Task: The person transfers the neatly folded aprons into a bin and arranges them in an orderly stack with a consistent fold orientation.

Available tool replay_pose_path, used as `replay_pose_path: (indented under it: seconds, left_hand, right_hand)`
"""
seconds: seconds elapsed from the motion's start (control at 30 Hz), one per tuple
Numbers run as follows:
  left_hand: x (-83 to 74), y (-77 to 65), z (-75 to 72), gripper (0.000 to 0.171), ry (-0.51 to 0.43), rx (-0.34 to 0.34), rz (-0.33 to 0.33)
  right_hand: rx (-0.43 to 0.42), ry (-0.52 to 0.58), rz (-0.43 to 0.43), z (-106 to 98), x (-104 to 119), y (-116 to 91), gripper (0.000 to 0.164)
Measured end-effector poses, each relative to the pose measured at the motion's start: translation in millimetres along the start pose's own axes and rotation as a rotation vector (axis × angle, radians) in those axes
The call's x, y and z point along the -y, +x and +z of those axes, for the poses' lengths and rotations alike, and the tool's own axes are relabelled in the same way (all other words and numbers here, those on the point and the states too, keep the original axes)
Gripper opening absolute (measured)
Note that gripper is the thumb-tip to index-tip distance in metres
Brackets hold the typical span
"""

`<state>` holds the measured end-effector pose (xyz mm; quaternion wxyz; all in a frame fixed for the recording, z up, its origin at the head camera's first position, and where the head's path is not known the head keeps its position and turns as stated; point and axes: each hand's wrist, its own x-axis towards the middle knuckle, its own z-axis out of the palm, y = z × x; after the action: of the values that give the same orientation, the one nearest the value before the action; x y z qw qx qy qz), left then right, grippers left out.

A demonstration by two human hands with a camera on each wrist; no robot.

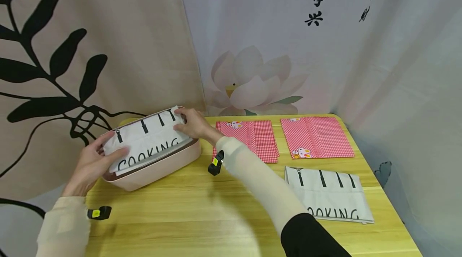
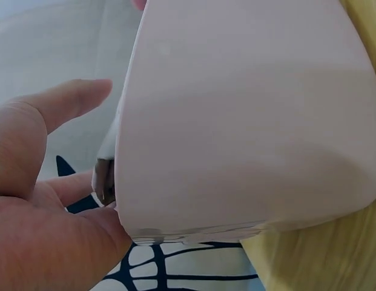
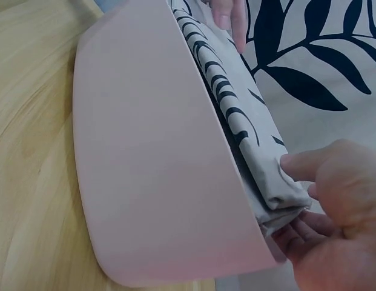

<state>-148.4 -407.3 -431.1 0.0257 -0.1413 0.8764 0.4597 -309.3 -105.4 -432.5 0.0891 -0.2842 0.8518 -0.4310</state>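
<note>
A folded white cloth (image 1: 148,138) printed with COOKING and dark utensil shapes lies in the mouth of a pale pink bin (image 1: 159,168). My right hand (image 1: 195,124) pinches the cloth's right end. In the right wrist view, the right hand's thumb (image 3: 309,165) presses its top, with the fingers at the end fold, by the bin's rim. At the left end is my left hand (image 1: 95,160), its thumb extended over the cloth and its fingers along the far corner. The left wrist view has that thumb (image 2: 79,100) straight and raised off the rim.
Two stacks of folded red checked cloth, one at the back middle (image 1: 261,140) and one at the back right (image 1: 317,136), lie on the wooden table (image 1: 173,217). Nearer, another folded COOKING cloth (image 1: 328,193) lies at the right. Printed curtains (image 1: 137,40) hang behind.
</note>
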Motion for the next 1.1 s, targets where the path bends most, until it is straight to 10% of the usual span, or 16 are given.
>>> replay_pose_path:
  seconds: [0.57,1.1]
  left_hand:
    - [-7.5,-4.4,1.0,0.108,0.02,0.093,-0.008]
    - [-11.0,-5.2,-10.0,0.12,0.063,0.102,-0.015]
  right_hand:
    - [0.021,-0.039,0.021,1,2,1,0.063]
    - [0.108,-0.22,-0.135,2,-3,0,0.073]
